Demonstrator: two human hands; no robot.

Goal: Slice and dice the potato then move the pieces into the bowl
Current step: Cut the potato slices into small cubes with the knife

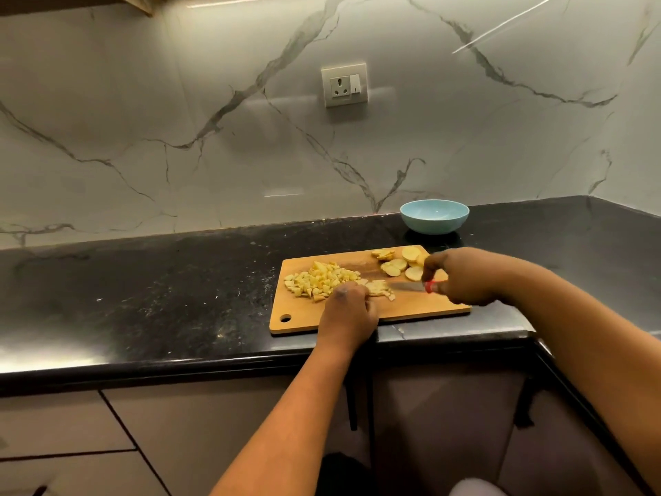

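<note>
roughly halfway, diced pile (320, 279) done, slices (397, 263) left, bowl (434, 216) empty; left hand (348, 309) pinched strips (379, 288), right hand (461, 277) gripped knife (411, 287).

Head view — down over counter (143, 281).

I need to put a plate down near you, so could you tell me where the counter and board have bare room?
Free: the black counter left of the cutting board, and the stretch right of the blue bowl. The board's near-left corner by its hole is bare. Crowded: diced pile, slices, both hands and knife.
</note>
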